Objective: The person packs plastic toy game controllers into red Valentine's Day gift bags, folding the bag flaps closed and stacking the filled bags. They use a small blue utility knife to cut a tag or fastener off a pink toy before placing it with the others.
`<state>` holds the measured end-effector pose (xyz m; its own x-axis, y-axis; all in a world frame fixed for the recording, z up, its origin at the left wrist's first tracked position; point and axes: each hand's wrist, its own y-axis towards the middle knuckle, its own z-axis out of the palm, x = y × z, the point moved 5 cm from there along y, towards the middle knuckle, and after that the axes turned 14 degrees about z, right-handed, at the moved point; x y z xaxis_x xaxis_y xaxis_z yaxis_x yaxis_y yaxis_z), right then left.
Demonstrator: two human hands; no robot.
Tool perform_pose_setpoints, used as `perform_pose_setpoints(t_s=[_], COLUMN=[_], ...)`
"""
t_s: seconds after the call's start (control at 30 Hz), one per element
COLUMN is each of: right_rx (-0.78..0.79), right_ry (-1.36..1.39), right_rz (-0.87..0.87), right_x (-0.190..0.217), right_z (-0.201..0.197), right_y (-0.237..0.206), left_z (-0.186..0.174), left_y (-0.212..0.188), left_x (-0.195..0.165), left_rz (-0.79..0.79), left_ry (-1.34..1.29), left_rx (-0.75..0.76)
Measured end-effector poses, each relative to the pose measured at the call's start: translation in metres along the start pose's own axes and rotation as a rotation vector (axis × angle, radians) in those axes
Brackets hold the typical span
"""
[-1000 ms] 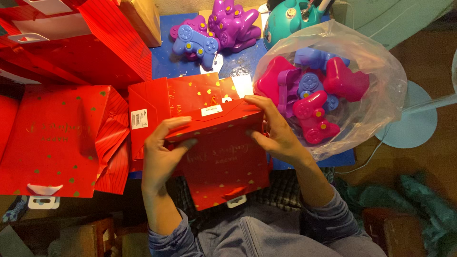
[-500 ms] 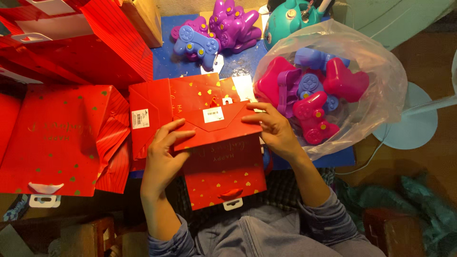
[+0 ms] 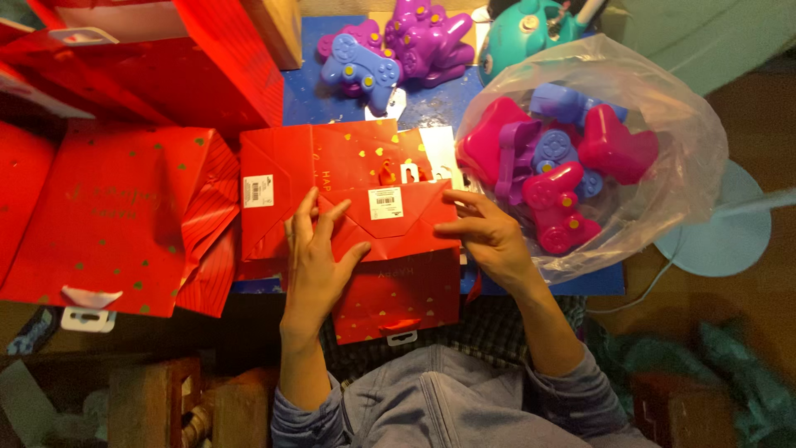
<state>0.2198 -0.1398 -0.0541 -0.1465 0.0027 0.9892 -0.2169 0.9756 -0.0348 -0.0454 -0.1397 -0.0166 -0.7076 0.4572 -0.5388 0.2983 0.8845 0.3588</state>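
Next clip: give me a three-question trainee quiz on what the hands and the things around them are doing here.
1. True or false: both hands rest on the folded red gift bag.
2. What holds the pink, purple and blue controller-shaped toys at the right?
A. a clear plastic bag
B. a cardboard box
C. a red gift bag
3. Which hand is nearer the clear plastic bag?

Key:
1. True. The left hand lies flat on it and the right hand grips its right edge.
2. A.
3. The right hand.
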Motion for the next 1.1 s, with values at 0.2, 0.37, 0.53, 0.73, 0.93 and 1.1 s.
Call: perform_pose_setpoints(t_s=[0.2,0.37,0.53,0.73,0.93,1.1], right_rx=[0.000,-0.117,-0.214,-0.382,-0.244,-0.226], right_ry=[0.229,0.368,0.191,0.132,0.039,-0.170], right_rz=[-0.085,-0.148,-0.183,-0.172,-0.084,0.029], right_x=[0.027,0.055,0.077,0.079,0.062,0.039], right_z=[-0.009,-0.009,-0.004,-0.003,0.015,0.030], right_y=[-0.010,-0.021,-0.027,-0.030,-0.021,-0.009], left_z=[-0.007,0.000,-0.010,-0.005,-0.004,-0.014], left_y=[-0.006,-0.028,-0.049,-0.064,-0.061,-0.069], left_x=[0.012,0.020,0.039,0.061,0.038,0.012], left_rz=[-0.214,-0.358,-0.136,-0.402,-0.402,-0.335], left_ry=[-0.490,-1.214,-0.825,-1.028,-1.148,-0.523], left_rx=[-0.134,-0.097,-0.294,-0.936,-1.041,-0.796])
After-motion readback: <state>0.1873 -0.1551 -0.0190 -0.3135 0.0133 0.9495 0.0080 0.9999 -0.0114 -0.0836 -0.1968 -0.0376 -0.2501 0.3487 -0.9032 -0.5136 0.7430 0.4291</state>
